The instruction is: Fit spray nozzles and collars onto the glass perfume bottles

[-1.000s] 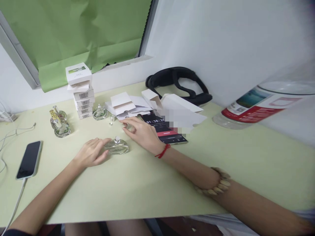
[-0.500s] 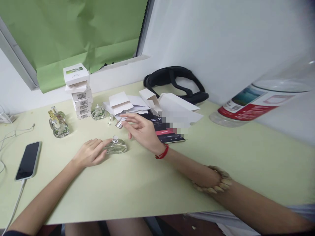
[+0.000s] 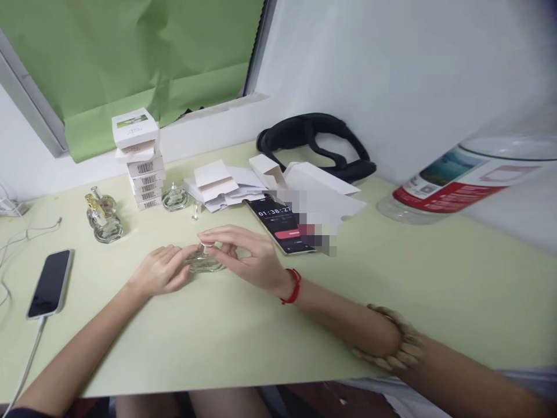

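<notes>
A clear glass perfume bottle (image 3: 204, 264) rests on the table, partly covered by my fingers. My left hand (image 3: 163, 270) lies at its left end, with the index finger and thumb against the glass to steady it. Over the bottle's top, my right hand (image 3: 243, 255) pinches a small silvery cap (image 3: 208, 244) between thumb and fingertips. Most of that piece is hidden by the fingers. Just behind stands a small clear cap (image 3: 195, 210), close to another perfume bottle (image 3: 174, 198).
Several small white boxes (image 3: 147, 168) are stacked at the back. More bottles (image 3: 108, 228), one with a gold sprayer, stand left near a charging phone (image 3: 50, 284). Opened cartons (image 3: 215, 177), a timer phone (image 3: 278, 223), a black head strap (image 3: 313, 130) and a large plastic bottle (image 3: 448, 186) occupy the right.
My right hand has come down and toward me, bringing the silvery piece onto the bottle's top. My left hand has stayed on the bottle.
</notes>
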`<state>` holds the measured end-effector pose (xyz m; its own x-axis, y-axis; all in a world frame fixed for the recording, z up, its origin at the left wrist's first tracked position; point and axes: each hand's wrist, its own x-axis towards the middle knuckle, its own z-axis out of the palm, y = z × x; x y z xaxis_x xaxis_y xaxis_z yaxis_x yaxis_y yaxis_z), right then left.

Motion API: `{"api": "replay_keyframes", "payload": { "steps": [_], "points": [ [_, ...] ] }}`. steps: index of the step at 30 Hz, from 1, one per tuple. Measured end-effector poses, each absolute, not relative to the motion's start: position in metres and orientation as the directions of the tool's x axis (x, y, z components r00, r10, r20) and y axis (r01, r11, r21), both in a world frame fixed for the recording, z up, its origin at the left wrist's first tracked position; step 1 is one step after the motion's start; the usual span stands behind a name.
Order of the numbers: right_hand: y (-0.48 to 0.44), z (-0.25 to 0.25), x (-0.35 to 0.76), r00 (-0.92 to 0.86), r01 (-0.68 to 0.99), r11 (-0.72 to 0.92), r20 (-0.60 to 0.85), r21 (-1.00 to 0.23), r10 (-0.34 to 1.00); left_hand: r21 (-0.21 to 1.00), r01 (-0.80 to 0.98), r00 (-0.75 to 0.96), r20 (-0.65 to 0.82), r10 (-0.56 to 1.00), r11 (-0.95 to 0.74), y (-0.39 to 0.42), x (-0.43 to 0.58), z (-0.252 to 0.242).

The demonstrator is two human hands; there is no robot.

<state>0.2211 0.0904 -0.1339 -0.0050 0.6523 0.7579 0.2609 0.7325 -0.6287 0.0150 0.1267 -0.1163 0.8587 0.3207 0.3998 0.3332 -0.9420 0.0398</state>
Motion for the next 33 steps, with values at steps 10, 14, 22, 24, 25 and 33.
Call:
{"api": "replay_keyframes", "payload": {
  "steps": [10,14,22,24,25,33],
  "points": [
    [0.0926,-0.1322,0.2241,-0.023,0.153,0.692,0.698,-0.705,0.716,0.094,0.349,0.852,0.382,0.358,-0.932,0.1267,0.015,-0.1178],
    [0.0942,-0.1317,0.2261,-0.054,0.127,0.702,0.702,-0.701,0.711,0.104,0.346,0.853,0.378,0.359,-0.932,0.1263,0.0151,-0.1166],
    [0.0961,-0.1324,0.2272,-0.076,0.12,0.744,0.741,-0.657,0.667,0.106,0.344,0.847,0.394,0.357,-0.933,0.1266,0.0158,-0.1184],
    [0.0959,-0.1325,0.2267,-0.076,0.119,0.748,0.745,-0.653,0.662,0.111,0.346,0.847,0.391,0.361,-0.932,0.1264,0.016,-0.1185],
    [0.0958,-0.1325,0.2265,-0.076,0.12,0.752,0.749,-0.648,0.658,0.114,0.346,0.848,0.387,0.363,-0.931,0.1264,0.016,-0.1183],
    [0.0945,-0.1299,0.2266,-0.084,0.154,0.767,0.765,-0.623,0.639,0.125,0.346,0.85,0.379,0.367,-0.93,0.1265,0.0154,-0.1166]
  ]
}}
